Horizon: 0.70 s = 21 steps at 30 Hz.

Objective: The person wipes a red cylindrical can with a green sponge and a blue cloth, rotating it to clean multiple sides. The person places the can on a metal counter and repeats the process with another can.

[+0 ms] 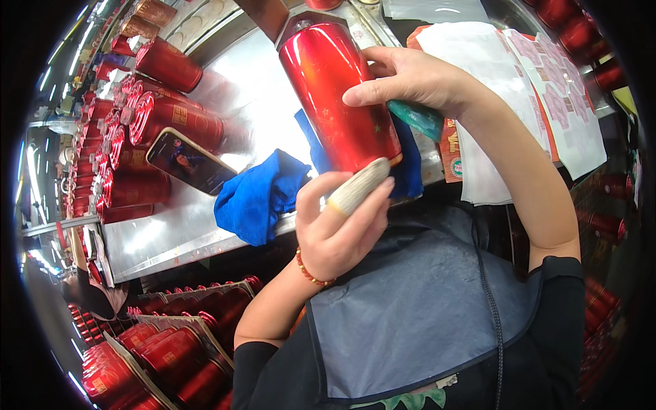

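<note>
A glossy red cylinder [335, 89], like a canister or bottle shell, leans across the metal bench in front of me, its upper end at a dark angular fixture [272, 15]. My right hand [403, 78] grips its right side, thumb on the front and fingertips partly hidden behind. My left hand [345, 225] is closed around a brush [359, 190] with pale bristles, their tip touching or very near the cylinder's lower end. Below the right palm is a dark green thing [418, 120] whose kind I cannot make out. A blue cloth [263, 195] lies bunched left of the brush.
Many red cylinders [167, 123] crowd the bench's left side, beside a propped phone [188, 162]. White printed sheets [471, 102] lie at right. Boxes of red cylinders [164, 352] stand low at left. The bench's metal edge [184, 256] runs before me. Another person [102, 294] shows far left.
</note>
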{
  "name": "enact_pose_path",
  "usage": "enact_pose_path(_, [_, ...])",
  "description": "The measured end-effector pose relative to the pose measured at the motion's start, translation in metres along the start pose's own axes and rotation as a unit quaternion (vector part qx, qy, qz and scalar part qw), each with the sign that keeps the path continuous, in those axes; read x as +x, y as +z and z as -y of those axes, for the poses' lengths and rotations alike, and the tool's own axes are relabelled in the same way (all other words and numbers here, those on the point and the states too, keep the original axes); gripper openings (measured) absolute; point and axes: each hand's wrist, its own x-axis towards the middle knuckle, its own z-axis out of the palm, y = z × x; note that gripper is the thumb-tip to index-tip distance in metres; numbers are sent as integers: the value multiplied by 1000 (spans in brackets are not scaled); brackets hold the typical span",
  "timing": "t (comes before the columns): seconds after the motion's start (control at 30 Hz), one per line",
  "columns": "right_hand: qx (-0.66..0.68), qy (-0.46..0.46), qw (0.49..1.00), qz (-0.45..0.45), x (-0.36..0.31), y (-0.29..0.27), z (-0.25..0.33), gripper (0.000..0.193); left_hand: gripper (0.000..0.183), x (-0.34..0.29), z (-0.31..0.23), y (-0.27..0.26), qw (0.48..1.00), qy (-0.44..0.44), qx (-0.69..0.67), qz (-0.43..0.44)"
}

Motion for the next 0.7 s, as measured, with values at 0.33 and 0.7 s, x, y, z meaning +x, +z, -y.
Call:
enact_pose_path(0.33, [-23,-8,999,-22,-6,7,9,88,79,10,7,4,785,-389,-473,-90])
enact_pose_path(0.7, [-22,-24,999,-19,-2,6,-3,85,94,15,2,7,782,-404,-473,-33])
